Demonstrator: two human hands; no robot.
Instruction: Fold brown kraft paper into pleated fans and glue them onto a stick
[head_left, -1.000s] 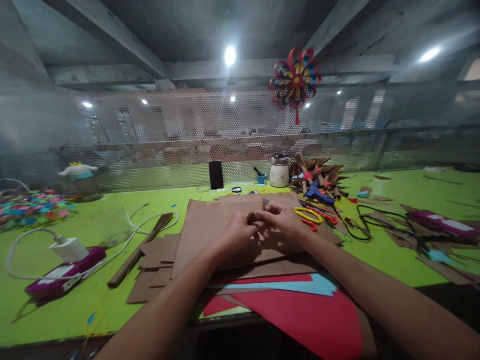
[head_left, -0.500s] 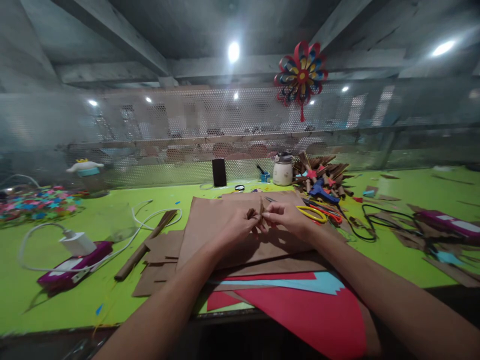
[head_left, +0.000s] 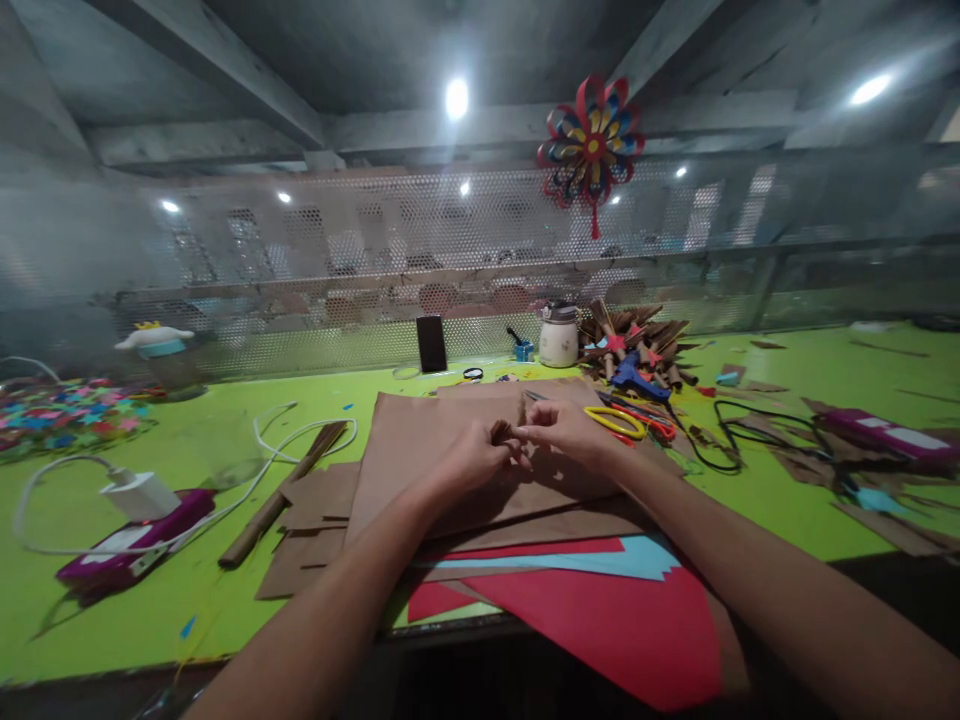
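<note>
My left hand is closed around a small piece of brown paper, its fringed or folded end poking out above the fingers. Fingertips of my right hand pinch together at the same piece, touching it from the right. The fingers hide most of it. Both hands hover over large brown paper sheets stacked on the green table. Just right of my right hand lie scissors with yellow handles. Red paper and light blue paper stick out under the brown sheets at the table's front edge.
Left are a rolled brown paper tube, cut brown pieces and a purple power strip with a white charger. Behind stand a white jar, a heap of brown paper rolls and a blue glue gun. Another power strip lies right.
The view has shifted slightly, so everything sits a little further left. My fingers have moved slightly on the brown paper piece, and less of it shows between the hands.
</note>
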